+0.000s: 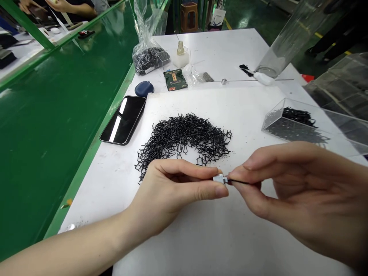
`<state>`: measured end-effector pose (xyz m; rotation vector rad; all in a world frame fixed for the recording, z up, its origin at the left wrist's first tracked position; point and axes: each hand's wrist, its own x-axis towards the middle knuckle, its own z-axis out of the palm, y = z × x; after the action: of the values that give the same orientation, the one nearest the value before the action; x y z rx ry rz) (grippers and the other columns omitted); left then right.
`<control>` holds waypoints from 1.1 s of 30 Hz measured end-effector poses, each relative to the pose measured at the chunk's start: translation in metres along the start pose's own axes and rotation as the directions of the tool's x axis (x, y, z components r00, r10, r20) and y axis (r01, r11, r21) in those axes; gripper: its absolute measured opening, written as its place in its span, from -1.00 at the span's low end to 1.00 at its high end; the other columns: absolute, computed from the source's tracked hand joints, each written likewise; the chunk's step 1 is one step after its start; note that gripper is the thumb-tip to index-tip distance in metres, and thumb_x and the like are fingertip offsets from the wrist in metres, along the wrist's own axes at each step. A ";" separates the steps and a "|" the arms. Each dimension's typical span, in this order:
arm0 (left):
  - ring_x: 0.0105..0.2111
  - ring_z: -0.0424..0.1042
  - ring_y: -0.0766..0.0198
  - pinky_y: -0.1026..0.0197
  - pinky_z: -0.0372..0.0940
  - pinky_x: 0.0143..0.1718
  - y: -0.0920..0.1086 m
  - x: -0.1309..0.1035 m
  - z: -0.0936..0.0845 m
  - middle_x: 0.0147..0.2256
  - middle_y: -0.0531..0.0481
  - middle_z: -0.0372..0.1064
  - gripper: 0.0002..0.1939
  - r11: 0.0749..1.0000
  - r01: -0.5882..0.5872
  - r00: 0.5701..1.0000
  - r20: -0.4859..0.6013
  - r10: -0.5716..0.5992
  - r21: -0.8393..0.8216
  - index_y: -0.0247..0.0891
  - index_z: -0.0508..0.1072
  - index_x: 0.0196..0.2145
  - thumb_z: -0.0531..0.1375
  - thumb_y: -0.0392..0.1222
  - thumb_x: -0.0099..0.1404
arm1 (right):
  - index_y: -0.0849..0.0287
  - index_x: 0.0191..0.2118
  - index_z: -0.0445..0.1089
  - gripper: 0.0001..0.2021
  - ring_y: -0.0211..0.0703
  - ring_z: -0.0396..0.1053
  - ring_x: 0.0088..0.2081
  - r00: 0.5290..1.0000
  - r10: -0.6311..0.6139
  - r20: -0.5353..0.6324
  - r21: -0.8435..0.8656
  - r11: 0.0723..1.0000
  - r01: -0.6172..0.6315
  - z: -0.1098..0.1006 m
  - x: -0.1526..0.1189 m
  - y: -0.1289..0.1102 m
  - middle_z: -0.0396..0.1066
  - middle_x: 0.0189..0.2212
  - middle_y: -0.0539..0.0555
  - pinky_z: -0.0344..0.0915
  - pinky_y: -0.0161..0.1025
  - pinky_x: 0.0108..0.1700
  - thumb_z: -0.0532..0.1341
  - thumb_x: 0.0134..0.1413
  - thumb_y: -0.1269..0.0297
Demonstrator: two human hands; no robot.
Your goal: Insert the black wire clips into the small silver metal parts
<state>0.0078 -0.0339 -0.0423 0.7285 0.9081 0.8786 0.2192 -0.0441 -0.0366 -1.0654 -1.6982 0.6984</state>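
Note:
Between the thumb and forefinger of my left hand [184, 182] is a small light-grey metal block [220, 179]. My right hand [287, 184] pinches a thin black strip [240, 181] whose near end meets the block's right side. Whether the strip sits inside the block, I cannot tell. Just beyond my left hand, a curved heap of small black forked pieces [186, 132] lies on the white table [230, 237]. Part of that heap is hidden behind my left hand.
A phone [123, 120] and a dark blue oval case [144, 89] lie left. Behind are a bag of black pieces [149, 59], a small bottle [180, 48] and a green packet [175, 79]. Right stands a clear box [276, 122]. A green conveyor belt [57, 142] runs alongside; another person's hand [60, 6] shows beyond.

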 end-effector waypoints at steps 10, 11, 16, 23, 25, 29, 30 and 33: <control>-0.28 0.76 0.25 0.39 0.64 -0.13 0.001 -0.002 -0.001 -0.31 0.08 0.75 -0.74 0.998 -0.025 0.993 0.112 0.032 -0.058 -0.11 0.78 -0.36 0.60 -0.46 0.09 | -0.08 -0.10 0.56 -0.70 -0.27 0.68 -0.36 0.999 -0.027 0.028 -0.016 1.000 0.027 -0.003 -0.004 0.002 0.71 -0.32 -0.14 0.66 -0.44 -0.14 0.46 0.13 0.48; -0.28 0.76 0.25 0.39 0.64 -0.14 0.001 -0.002 -0.001 -0.31 0.08 0.75 -0.74 0.998 -0.034 0.993 0.109 0.040 -0.052 -0.12 0.78 -0.36 0.60 -0.46 0.09 | -0.07 -0.12 0.56 -0.71 -0.27 0.68 -0.36 0.999 -0.026 0.023 -0.011 1.000 0.027 -0.004 -0.004 0.002 0.70 -0.32 -0.14 0.66 -0.43 -0.15 0.45 0.13 0.49; -0.29 0.76 0.24 0.38 0.66 -0.16 0.000 -0.002 -0.001 -0.32 0.05 0.75 -0.75 0.997 -0.074 0.994 0.079 0.076 -0.032 -0.16 0.77 -0.40 0.61 -0.46 0.07 | -0.05 -0.16 0.57 -0.71 -0.23 0.67 -0.38 0.999 -0.043 0.018 0.007 0.999 0.042 -0.005 -0.002 0.000 0.70 -0.32 -0.11 0.69 -0.39 -0.22 0.45 0.11 0.54; -0.31 0.76 0.25 0.39 0.67 -0.18 0.000 0.001 0.001 -0.32 0.04 0.75 -0.75 0.992 -0.114 0.989 0.092 0.118 -0.046 -0.20 0.76 -0.39 0.60 -0.50 0.06 | -0.01 -0.14 0.57 -0.71 -0.33 0.69 -0.28 0.997 -0.056 0.054 0.041 0.998 0.054 -0.004 -0.004 0.001 0.70 -0.28 -0.13 0.59 -0.54 -0.02 0.44 0.13 0.56; -0.31 0.76 0.26 0.39 0.67 -0.18 -0.001 0.000 0.001 -0.32 0.04 0.75 -0.75 0.992 -0.117 0.988 0.092 0.120 -0.040 -0.20 0.76 -0.38 0.60 -0.51 0.06 | -0.01 -0.14 0.57 -0.71 -0.36 0.69 -0.26 0.996 -0.058 0.064 0.046 0.997 0.055 -0.004 -0.004 0.002 0.70 -0.28 -0.15 0.57 -0.56 0.00 0.44 0.14 0.56; -0.30 0.76 0.28 0.40 0.66 -0.17 -0.003 0.000 0.000 -0.32 0.06 0.75 -0.73 0.988 -0.150 0.984 0.089 0.152 -0.024 -0.18 0.76 -0.38 0.59 -0.52 0.07 | -0.03 -0.10 0.57 -0.69 -0.39 0.68 -0.24 0.997 -0.046 0.056 0.060 0.997 0.043 -0.004 -0.004 0.002 0.70 -0.27 -0.17 0.56 -0.55 0.03 0.44 0.16 0.55; -0.30 0.75 0.30 0.41 0.66 -0.17 -0.003 0.000 -0.001 -0.32 0.06 0.75 -0.73 0.988 -0.155 0.983 0.092 0.157 -0.024 -0.18 0.76 -0.38 0.58 -0.53 0.08 | -0.03 -0.09 0.57 -0.69 -0.40 0.68 -0.23 0.998 -0.045 0.053 0.068 0.997 0.041 -0.005 -0.004 0.002 0.69 -0.26 -0.18 0.56 -0.55 0.03 0.44 0.16 0.56; -0.30 0.75 0.32 0.41 0.65 -0.18 -0.004 0.000 -0.001 -0.32 0.07 0.75 -0.72 0.987 -0.160 0.983 0.091 0.162 -0.025 -0.17 0.75 -0.36 0.58 -0.53 0.09 | -0.04 -0.10 0.57 -0.69 -0.41 0.66 -0.23 0.996 -0.070 0.056 0.093 0.994 0.065 -0.005 -0.003 0.004 0.67 -0.23 -0.18 0.57 -0.54 0.01 0.42 0.17 0.57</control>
<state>0.0080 -0.0361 -0.0459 0.8298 0.7658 0.9859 0.2259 -0.0456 -0.0393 -0.9277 -1.7277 0.7630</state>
